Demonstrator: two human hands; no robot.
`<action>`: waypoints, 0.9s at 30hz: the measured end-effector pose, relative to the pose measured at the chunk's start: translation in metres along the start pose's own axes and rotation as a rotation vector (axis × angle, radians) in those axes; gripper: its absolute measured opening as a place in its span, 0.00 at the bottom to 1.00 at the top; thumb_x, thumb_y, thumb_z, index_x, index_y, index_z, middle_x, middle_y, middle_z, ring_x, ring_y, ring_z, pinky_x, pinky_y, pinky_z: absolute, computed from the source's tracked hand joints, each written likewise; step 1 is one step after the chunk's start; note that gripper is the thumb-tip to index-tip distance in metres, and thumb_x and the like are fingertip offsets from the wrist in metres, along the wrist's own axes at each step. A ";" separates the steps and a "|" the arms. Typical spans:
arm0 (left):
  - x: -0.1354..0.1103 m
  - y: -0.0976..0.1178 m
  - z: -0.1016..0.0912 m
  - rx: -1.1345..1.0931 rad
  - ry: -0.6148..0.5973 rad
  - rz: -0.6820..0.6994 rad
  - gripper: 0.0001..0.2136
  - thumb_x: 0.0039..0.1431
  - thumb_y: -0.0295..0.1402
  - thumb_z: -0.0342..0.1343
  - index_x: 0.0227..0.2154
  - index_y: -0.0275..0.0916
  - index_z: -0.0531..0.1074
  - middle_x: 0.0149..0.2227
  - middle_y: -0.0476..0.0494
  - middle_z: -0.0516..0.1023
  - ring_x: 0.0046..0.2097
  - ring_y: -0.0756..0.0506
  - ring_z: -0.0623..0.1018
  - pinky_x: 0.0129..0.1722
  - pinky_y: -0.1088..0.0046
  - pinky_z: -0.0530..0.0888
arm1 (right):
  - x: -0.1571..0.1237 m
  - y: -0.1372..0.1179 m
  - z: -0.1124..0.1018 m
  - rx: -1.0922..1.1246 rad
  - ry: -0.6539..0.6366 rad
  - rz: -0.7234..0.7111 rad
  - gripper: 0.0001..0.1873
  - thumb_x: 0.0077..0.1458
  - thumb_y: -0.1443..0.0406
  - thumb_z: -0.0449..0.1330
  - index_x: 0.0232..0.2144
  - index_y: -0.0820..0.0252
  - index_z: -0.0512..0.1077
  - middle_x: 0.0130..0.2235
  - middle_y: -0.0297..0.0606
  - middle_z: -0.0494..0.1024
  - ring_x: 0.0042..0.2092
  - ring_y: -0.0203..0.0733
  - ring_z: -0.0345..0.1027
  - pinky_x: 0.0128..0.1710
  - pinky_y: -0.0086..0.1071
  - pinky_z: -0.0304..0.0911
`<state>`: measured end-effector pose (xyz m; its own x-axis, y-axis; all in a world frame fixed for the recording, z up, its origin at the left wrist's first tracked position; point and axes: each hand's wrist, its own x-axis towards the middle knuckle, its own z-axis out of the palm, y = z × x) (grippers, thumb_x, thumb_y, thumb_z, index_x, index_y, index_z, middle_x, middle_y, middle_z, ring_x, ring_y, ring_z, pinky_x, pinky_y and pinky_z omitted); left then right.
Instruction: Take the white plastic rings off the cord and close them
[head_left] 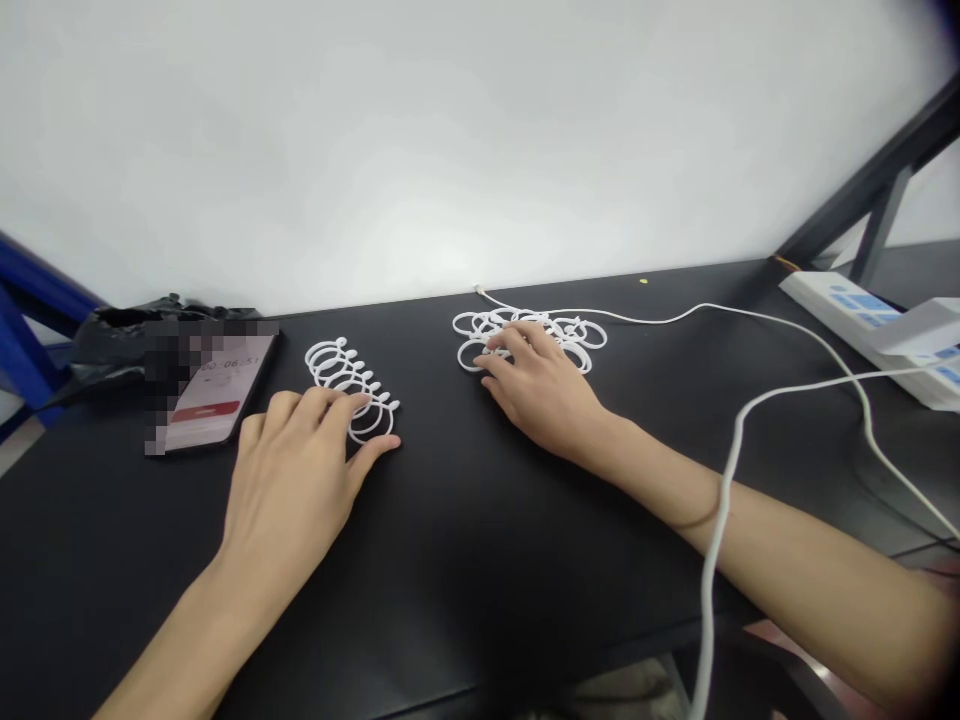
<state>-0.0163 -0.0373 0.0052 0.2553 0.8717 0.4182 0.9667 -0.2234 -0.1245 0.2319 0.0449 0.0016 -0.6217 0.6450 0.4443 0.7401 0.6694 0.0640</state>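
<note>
Several white plastic rings (330, 372), each with a small oval tab, lie overlapping in a slanting row on the black table. My left hand (296, 460) rests at the near end of this row, its thumb apart from the fingers and the index fingertip over the nearest rings. Further right, a loose pile of similar white rings (589, 335) lies near the wall. My right hand (536, 385) is over the pile's front left part, with fingers bent and spread, thumb and index fingertip slightly apart beside a ring. The palm hides some of the pile.
A phone (214, 385) showing a timer lies at the left, with a black plastic bag (112, 340) behind it. A white cable (731, 480) loops across my right forearm. White boxes with blue labels (862, 310) stand at the right. The pale wall (450, 150) bounds the table's back.
</note>
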 end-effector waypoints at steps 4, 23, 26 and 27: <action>0.000 0.000 0.000 0.001 -0.011 -0.004 0.15 0.66 0.42 0.50 0.49 0.40 0.70 0.42 0.35 0.76 0.42 0.30 0.71 0.37 0.55 0.66 | 0.001 0.001 0.004 -0.046 -0.021 -0.015 0.12 0.62 0.73 0.53 0.40 0.64 0.76 0.49 0.51 0.73 0.53 0.54 0.57 0.52 0.45 0.62; 0.005 0.018 -0.005 -0.194 0.178 0.108 0.22 0.64 0.42 0.56 0.56 0.36 0.63 0.47 0.36 0.74 0.46 0.37 0.73 0.43 0.59 0.69 | -0.003 -0.035 -0.025 0.097 0.252 -0.328 0.13 0.65 0.74 0.51 0.37 0.63 0.76 0.38 0.44 0.75 0.41 0.45 0.57 0.41 0.37 0.60; 0.004 0.018 -0.005 -0.202 0.175 0.135 0.19 0.65 0.39 0.56 0.54 0.36 0.64 0.46 0.37 0.76 0.46 0.38 0.73 0.42 0.61 0.68 | -0.004 -0.040 -0.027 0.092 0.251 -0.379 0.10 0.64 0.72 0.54 0.36 0.62 0.76 0.37 0.42 0.75 0.42 0.44 0.60 0.40 0.37 0.59; 0.004 0.017 -0.005 -0.203 0.171 0.139 0.18 0.65 0.37 0.56 0.54 0.37 0.65 0.45 0.38 0.76 0.45 0.38 0.74 0.41 0.61 0.68 | -0.004 -0.042 -0.027 0.087 0.250 -0.394 0.09 0.64 0.72 0.55 0.36 0.62 0.76 0.37 0.41 0.75 0.42 0.44 0.60 0.40 0.36 0.59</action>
<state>0.0014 -0.0404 0.0095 0.3675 0.7446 0.5572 0.9012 -0.4332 -0.0155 0.2105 0.0045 0.0217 -0.7626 0.2341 0.6030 0.4293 0.8805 0.2010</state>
